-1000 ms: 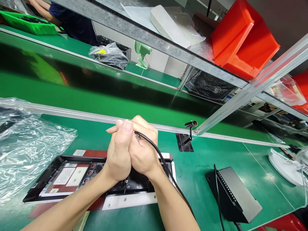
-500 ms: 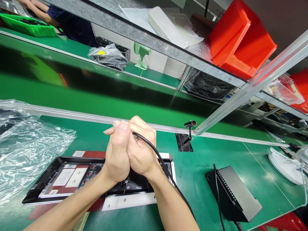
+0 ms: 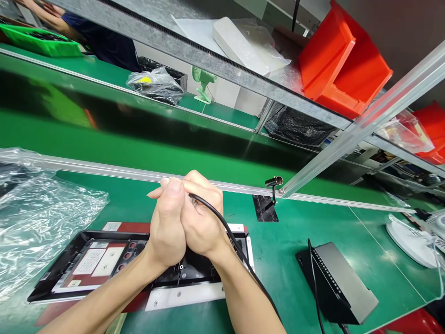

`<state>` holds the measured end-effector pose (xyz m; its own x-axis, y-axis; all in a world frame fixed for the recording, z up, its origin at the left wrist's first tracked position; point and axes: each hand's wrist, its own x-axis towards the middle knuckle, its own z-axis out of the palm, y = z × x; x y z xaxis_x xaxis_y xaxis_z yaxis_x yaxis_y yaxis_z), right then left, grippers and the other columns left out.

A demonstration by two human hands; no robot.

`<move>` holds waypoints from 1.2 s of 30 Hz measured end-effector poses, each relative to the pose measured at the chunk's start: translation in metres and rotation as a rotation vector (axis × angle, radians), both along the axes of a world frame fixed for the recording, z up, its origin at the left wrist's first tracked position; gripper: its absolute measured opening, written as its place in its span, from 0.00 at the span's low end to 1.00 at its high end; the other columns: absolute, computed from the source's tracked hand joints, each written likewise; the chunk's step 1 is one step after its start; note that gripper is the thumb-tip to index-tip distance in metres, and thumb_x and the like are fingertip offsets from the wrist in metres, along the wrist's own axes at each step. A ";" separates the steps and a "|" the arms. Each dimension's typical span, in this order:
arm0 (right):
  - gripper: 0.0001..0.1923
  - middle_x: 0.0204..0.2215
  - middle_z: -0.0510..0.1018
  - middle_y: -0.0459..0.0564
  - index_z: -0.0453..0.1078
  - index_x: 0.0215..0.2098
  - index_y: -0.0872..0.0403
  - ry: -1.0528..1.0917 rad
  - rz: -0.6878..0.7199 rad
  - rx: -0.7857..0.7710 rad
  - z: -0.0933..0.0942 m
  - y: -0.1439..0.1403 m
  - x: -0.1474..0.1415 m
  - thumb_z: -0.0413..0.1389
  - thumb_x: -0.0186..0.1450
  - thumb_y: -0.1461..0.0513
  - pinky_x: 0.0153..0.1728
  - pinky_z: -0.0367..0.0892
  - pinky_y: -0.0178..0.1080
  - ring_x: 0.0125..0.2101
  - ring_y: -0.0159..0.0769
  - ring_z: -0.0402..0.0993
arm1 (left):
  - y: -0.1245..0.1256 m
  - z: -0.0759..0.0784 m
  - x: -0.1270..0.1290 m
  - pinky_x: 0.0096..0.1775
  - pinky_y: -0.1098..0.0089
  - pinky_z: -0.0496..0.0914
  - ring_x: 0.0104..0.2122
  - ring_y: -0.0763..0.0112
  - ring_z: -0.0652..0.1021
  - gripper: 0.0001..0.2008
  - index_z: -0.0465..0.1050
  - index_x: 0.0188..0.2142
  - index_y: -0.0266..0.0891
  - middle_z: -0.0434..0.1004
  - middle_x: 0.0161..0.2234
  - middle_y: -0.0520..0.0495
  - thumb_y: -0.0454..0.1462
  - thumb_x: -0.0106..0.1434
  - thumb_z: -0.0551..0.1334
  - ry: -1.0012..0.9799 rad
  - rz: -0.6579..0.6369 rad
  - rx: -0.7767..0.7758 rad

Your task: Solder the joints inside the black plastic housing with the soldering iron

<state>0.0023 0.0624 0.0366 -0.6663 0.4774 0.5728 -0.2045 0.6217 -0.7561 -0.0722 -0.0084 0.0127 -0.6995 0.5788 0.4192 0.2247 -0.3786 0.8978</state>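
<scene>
My right hand is closed in a fist round the top end of a corded tool, whose body stays hidden in the grip. A black cable leaves the top of that fist and runs down past my right forearm. Pressed against it, my left hand is closed too, thumb upright; what lies inside its fingers is hidden. Both hands are above a long black plastic frame, which lies open side up on a red and white fixture. A labelled panel shows in the frame's left part.
Clear plastic wrap lies at left. To the right are a small black stand with a tube and a black-grey box with a cord. Overhead, a metal shelf carries a red bin. Another person's arm shows beyond the divider.
The view has shifted slightly. Both hands stay clasped together over the black frame, with the cable in the same position.
</scene>
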 end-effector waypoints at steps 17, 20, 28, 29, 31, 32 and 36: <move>0.25 0.39 0.84 0.50 0.87 0.38 0.49 0.001 -0.030 0.004 -0.006 -0.002 -0.001 0.61 0.92 0.52 0.41 0.81 0.40 0.39 0.37 0.83 | -0.002 0.002 0.002 0.30 0.57 0.70 0.28 0.63 0.66 0.43 0.64 0.28 0.48 0.65 0.28 0.53 0.80 0.73 0.68 -0.128 -0.008 0.028; 0.28 0.36 0.82 0.50 0.84 0.34 0.48 0.014 -0.051 0.034 -0.008 -0.002 -0.001 0.58 0.92 0.54 0.42 0.82 0.42 0.39 0.38 0.82 | -0.002 -0.001 0.002 0.32 0.56 0.70 0.28 0.63 0.63 0.43 0.66 0.27 0.48 0.60 0.28 0.54 0.79 0.76 0.65 -0.116 -0.062 0.021; 0.29 0.34 0.80 0.49 0.80 0.31 0.48 -0.019 -0.064 0.076 -0.011 -0.001 -0.001 0.60 0.92 0.55 0.43 0.81 0.39 0.38 0.36 0.81 | -0.001 -0.003 0.001 0.32 0.53 0.71 0.28 0.62 0.62 0.43 0.69 0.27 0.48 0.58 0.28 0.53 0.79 0.77 0.62 -0.087 -0.074 0.001; 0.29 0.34 0.80 0.49 0.80 0.31 0.48 -0.015 -0.061 0.076 -0.011 -0.001 -0.001 0.59 0.92 0.55 0.42 0.81 0.39 0.38 0.36 0.81 | -0.002 -0.003 0.001 0.32 0.53 0.72 0.28 0.61 0.65 0.43 0.67 0.27 0.48 0.61 0.28 0.53 0.79 0.78 0.61 -0.087 -0.071 -0.004; 0.28 0.35 0.81 0.49 0.80 0.32 0.48 -0.001 -0.055 0.068 -0.010 -0.001 -0.001 0.59 0.92 0.54 0.41 0.81 0.39 0.38 0.36 0.80 | -0.003 -0.003 0.001 0.32 0.53 0.72 0.28 0.61 0.67 0.42 0.64 0.28 0.48 0.65 0.28 0.52 0.79 0.77 0.62 -0.096 -0.059 -0.006; 0.28 0.35 0.81 0.49 0.81 0.32 0.48 0.007 -0.054 0.062 -0.010 -0.001 -0.001 0.59 0.92 0.53 0.40 0.81 0.39 0.37 0.36 0.80 | -0.003 -0.003 0.001 0.32 0.54 0.72 0.28 0.62 0.67 0.42 0.62 0.28 0.48 0.65 0.28 0.52 0.79 0.77 0.63 -0.104 -0.052 -0.004; 0.28 0.35 0.81 0.49 0.81 0.33 0.48 0.029 -0.063 0.047 -0.009 -0.001 -0.002 0.58 0.92 0.54 0.39 0.80 0.39 0.36 0.36 0.80 | -0.002 -0.004 0.000 0.30 0.55 0.70 0.27 0.63 0.65 0.42 0.59 0.28 0.49 0.63 0.27 0.53 0.78 0.76 0.65 -0.119 -0.043 0.002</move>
<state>0.0006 0.0610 0.0279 -0.6190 0.4901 0.6138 -0.1852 0.6683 -0.7204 -0.0722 -0.0107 0.0090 -0.7188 0.6088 0.3358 0.1003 -0.3872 0.9165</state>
